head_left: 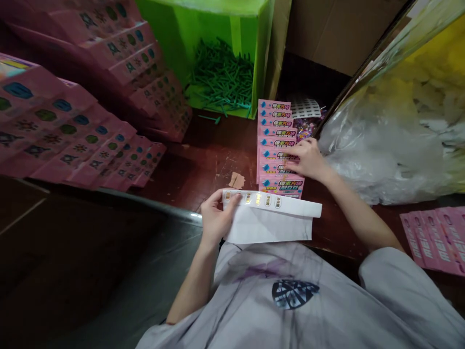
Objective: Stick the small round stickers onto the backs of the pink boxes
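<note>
Stickers (258,199) line the far edge of a white sheet (269,227), which the left hand (217,218) grips at its left end, thumb on top. Just beyond the sheet, pink packs (269,156) lie overlapped in a row on the table (203,165). The right hand (307,157) is at the row's right side, fingers bent; whether they hold anything, I cannot tell. Green sticks (223,80) lie heaped in a green bin (264,53) farther back.

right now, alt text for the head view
Left hand holds a white paper sheet bearing gold-printed oval stickers; right hand is at an overlapping row of pink printed packages. Beyond stands a bright green bin holding green pieces.
</note>
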{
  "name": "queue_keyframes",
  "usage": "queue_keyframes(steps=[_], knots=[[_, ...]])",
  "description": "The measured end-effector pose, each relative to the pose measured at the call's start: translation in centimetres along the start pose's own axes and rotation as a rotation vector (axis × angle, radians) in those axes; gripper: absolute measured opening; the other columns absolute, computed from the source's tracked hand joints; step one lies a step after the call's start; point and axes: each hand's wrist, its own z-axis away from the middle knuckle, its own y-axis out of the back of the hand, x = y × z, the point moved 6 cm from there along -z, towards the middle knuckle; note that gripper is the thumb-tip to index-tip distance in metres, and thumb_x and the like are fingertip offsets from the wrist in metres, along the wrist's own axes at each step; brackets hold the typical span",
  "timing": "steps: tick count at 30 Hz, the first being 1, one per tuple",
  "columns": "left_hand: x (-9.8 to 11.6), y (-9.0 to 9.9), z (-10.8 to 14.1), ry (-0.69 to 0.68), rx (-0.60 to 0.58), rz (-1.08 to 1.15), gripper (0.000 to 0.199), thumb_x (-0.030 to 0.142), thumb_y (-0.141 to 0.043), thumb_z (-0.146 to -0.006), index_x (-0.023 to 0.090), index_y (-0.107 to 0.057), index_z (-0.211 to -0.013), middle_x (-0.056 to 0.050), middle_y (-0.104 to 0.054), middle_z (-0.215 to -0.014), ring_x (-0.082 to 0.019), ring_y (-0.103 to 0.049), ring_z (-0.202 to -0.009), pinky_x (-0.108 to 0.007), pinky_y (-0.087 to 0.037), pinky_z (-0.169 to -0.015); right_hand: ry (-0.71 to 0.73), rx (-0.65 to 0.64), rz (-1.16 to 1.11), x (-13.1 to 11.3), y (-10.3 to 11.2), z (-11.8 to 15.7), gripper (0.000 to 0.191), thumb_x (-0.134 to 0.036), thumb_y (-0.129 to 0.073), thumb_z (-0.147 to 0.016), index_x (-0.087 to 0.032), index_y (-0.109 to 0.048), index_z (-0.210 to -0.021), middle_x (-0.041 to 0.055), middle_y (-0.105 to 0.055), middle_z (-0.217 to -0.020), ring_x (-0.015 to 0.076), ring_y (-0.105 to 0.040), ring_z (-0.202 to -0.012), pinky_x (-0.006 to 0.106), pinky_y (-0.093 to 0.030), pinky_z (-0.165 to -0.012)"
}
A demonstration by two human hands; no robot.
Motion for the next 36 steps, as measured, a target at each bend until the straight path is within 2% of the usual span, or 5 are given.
queue_keyframes(steps=[3, 12, 23, 28, 36], knots=[[0.2, -0.2, -0.4, 0.002, 0.0, -0.002, 0.019, 0.035, -0.071, -0.076, 0.017, -0.072, -0.082, -0.002, -0.072, -0.073, -0.014, -0.063, -0.062, -0.021, -0.047, -0.053, -0.008, 0.137, -0.076, -1.7, 2.2, 1.6, 0.06, -0.029, -0.085, -0.072, -0.026, -0.064, -0.128, 0.0098, -0.068, -0.128, 0.0296, -0.064, -0.105, 0.054, -0.039, -0.102], [1.7, -1.8, -2.0, -0.059, 0.035, -0.011, 0.018, 0.035, -0.07, -0.076, 0.018, -0.071, -0.082, -0.001, -0.07, -0.073, -0.012, -0.059, -0.06, -0.02, -0.043, -0.051, -0.024, -0.171, -0.589, -5.8, 2.8, 3.9, 0.01, -0.022, -0.073, -0.082, -0.02, -0.078, -0.09, 0.001, -0.077, -0.085, 0.0133, -0.07, -0.073, 0.023, -0.054, -0.062], [0.7, -3.0, -2.9, 0.06, 0.057, 0.036, 0.024, 0.038, -0.067, -0.077, 0.019, -0.058, -0.066, 0.003, -0.054, -0.056, -0.01, -0.045, -0.05, -0.02, -0.035, -0.044, 0.217, -0.002, -0.374, -5.0, 2.1, 3.3, 0.013, -0.025, -0.064, -0.09, -0.025, -0.074, -0.082, 0.0018, -0.075, -0.085, 0.0205, -0.069, -0.088, 0.044, -0.05, -0.091], [-0.1, -2.9, -3.2, 0.083, 0.06, 0.077, 0.023, 0.038, -0.067, -0.078, 0.018, -0.059, -0.069, 0.003, -0.053, -0.057, -0.009, -0.044, -0.051, -0.019, -0.034, -0.044, -0.034, 0.07, -0.708, -1.3, 2.3, 0.9, 0.009, -0.029, -0.069, -0.086, -0.021, -0.072, -0.085, 0.0021, -0.074, -0.086, 0.0171, -0.069, -0.083, 0.035, -0.055, -0.079], [0.0, -3.2, -2.6, 0.134, 0.004, 0.154, 0.023, 0.038, -0.07, -0.076, 0.018, -0.06, -0.069, 0.002, -0.058, -0.059, -0.01, -0.049, -0.052, -0.019, -0.038, -0.046, -0.1, 0.043, -0.326, 4.2, -0.8, -3.9, 0.006, -0.022, -0.081, -0.07, -0.02, -0.075, -0.071, 0.0028, -0.074, -0.075, 0.0203, -0.067, -0.075, 0.041, -0.052, -0.083]])
